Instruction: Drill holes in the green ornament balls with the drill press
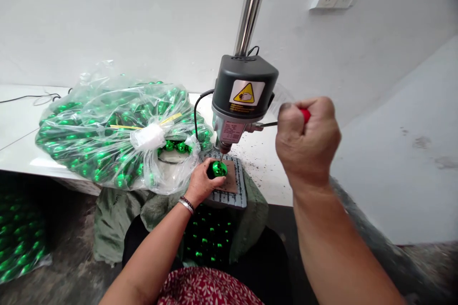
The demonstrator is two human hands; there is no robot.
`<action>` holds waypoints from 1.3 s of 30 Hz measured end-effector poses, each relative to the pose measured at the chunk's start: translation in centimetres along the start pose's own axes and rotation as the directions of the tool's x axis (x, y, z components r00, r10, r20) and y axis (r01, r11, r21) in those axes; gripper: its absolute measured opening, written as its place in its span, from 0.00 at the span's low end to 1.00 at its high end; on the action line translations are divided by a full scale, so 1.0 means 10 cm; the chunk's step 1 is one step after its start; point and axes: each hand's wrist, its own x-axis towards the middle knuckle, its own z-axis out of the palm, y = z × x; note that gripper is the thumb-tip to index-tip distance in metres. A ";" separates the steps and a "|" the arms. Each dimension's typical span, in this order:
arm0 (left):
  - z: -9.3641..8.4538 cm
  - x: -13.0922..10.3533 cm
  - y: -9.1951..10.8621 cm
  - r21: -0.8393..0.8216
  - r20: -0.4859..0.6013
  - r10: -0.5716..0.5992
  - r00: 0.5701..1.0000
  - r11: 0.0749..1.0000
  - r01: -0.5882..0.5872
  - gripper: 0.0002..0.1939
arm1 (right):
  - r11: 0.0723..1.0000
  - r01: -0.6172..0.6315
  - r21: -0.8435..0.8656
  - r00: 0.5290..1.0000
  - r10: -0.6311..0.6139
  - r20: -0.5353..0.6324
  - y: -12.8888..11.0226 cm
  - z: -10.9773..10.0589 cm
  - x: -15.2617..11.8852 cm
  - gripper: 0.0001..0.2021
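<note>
A green ball (219, 170) beneath a drill press (245, 88)
The left hand (202, 182) pinches it between thumb and fingers near the far edge of the brown board (232, 181); the right hand (309, 138) is clenched around a red handle (305, 115).

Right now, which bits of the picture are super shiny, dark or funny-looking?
Head view: bright glints on the green ball, the drill press column and the plastic bag; head view: deep shadow under the white table; head view: the right hand looks oversized, probably from being closer.
</note>
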 end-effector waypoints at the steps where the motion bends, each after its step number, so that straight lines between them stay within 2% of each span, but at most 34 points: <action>1: -0.03 -0.03 -0.01 -0.032 0.006 0.004 1.000 0.999 -0.003 0.20 | 1.000 -0.010 -0.003 1.000 0.010 0.026 -0.02 0.01 0.08 0.12; 3: -0.11 -0.12 -0.03 -0.079 0.042 0.032 0.999 0.996 -0.029 0.22 | 1.000 -0.010 0.002 0.999 0.010 0.038 -0.03 0.02 0.18 0.11; 7: -0.31 -0.37 -0.10 -0.132 0.112 0.158 0.981 0.981 -0.143 0.31 | 1.000 -0.004 0.012 1.000 0.003 0.014 -0.03 0.03 0.17 0.11; 9: -0.40 -0.42 -0.13 -0.155 0.073 0.172 0.982 0.975 -0.159 0.27 | 1.000 -0.005 0.023 1.000 0.005 0.000 -0.03 0.03 0.16 0.11; 10: -0.45 -0.40 -0.14 -0.154 0.019 0.147 0.989 0.978 -0.142 0.23 | 0.999 -0.003 0.033 1.000 0.003 -0.008 -0.02 0.03 0.16 0.11; 12: -0.55 -0.26 -0.18 -0.097 -0.153 0.044 0.987 0.994 -0.059 0.17 | 0.999 0.001 0.054 1.000 0.001 -0.023 -0.03 0.04 0.17 0.11; 14: -0.66 -0.01 -0.22 0.046 -0.329 -0.059 0.943 0.996 0.079 0.17 | 0.998 -0.009 0.063 1.000 0.011 -0.024 -0.03 0.04 0.18 0.12; 15: -0.71 0.13 -0.25 0.154 -0.349 -0.092 0.933 0.976 0.154 0.19 | 0.998 -0.020 0.063 1.000 0.022 -0.019 -0.04 0.04 0.17 0.12; 17: -0.80 0.40 -0.30 0.354 -0.272 -0.130 0.954 0.908 0.225 0.24 | 0.997 -0.041 0.060 0.999 0.041 -0.004 -0.04 0.03 0.16 0.13; 19: -0.84 0.59 -0.34 0.500 -0.153 -0.155 0.976 0.840 0.212 0.29 | 0.997 -0.056 0.058 0.998 0.055 0.007 -0.05 0.03 0.14 0.13; 21: -0.82 0.69 -0.36 0.613 -0.082 -0.176 0.981 0.767 0.189 0.32 | 0.996 -0.066 0.057 0.998 0.065 0.023 -0.05 0.02 0.14 0.13; 24: -0.76 0.71 -0.36 0.725 -0.099 -0.179 0.979 0.661 0.194 0.32 | 0.996 -0.072 0.055 0.996 0.069 0.049 -0.04 0.02 0.14 0.12; 27: -0.76 0.65 -0.33 0.733 -0.156 -0.194 0.968 0.634 0.245 0.29 | 0.995 -0.065 0.072 0.997 0.061 0.054 -0.03 0.02 0.13 0.13; 29: -0.82 0.57 -0.29 0.664 -0.205 -0.204 0.957 0.690 0.289 0.27 | 0.994 -0.054 0.094 0.998 0.050 0.045 -0.03 0.03 0.13 0.14; 31: -0.89 0.43 -0.24 0.482 -0.248 -0.209 0.946 0.820 0.308 0.27 | 0.993 -0.042 0.114 0.999 0.038 0.033 -0.03 0.04 0.12 0.15; 33: -0.92 0.25 -0.20 0.152 -0.230 -0.206 0.951 0.958 0.244 0.28 | 0.991 -0.035 0.127 0.999 0.032 0.029 -0.03 0.04 0.12 0.14; 34: -0.92 0.15 -0.18 -0.053 -0.193 -0.185 0.964 0.983 0.178 0.30 | 0.991 -0.036 0.132 0.999 0.032 0.032 -0.03 0.04 0.12 0.14; 36: -0.85 -0.04 -0.14 -0.398 -0.102 -0.121 0.987 0.915 0.070 0.33 | 0.990 -0.041 0.136 0.998 0.036 0.042 -0.03 0.04 0.12 0.13; 37: -0.80 -0.12 -0.12 -0.511 -0.054 -0.098 0.994 0.858 0.057 0.34 | 0.990 -0.044 0.132 0.998 0.038 0.047 -0.03 0.03 0.12 0.12; 39: -0.66 -0.22 -0.08 -0.628 0.045 -0.083 0.996 0.773 0.093 0.37 | 0.993 -0.044 0.113 0.998 0.038 0.052 -0.03 0.03 0.12 0.11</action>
